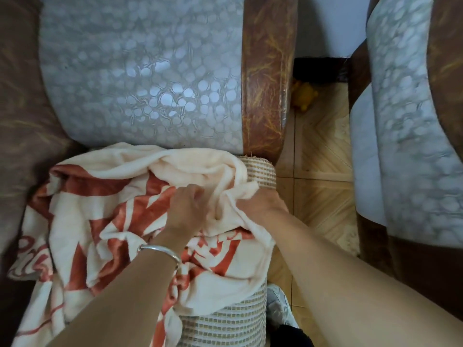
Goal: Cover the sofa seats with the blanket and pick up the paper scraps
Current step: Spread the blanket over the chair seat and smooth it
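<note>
Our left forearm [120, 296] and right forearm [350, 284] fill the bottom of the view, a silver bangle [160, 249] on the left wrist, and meet over the blanket [105, 211]. It lies bunched in deep folds on the woven seat mat [260, 171], directly under both grips and spreading off to their left, cream fleece with a rust-red print. Our left grip [186, 209] is curled and pinches a fold of the cream cloth. Our right grip [263, 204], just beside it, has its fingers buried in another fold, so we judge rather than see that it is closed on the cloth too.

We expect the blanket to be light, soft and limp. It will sag wherever it is not held, and the plush may slip from a loose pinch. Better to take an edge at two points well apart than the middle bundle.

The mat shows bare just past the right grip. Beyond both grips rises the grey pebbled backrest [140, 71], a brown armrest [265, 78] to its right. Right of the right grip lies tiled floor [323, 171] with a small yellow toy [304, 96] on it, then a second seat [413, 146], uncovered. We see no paper scraps here.
</note>
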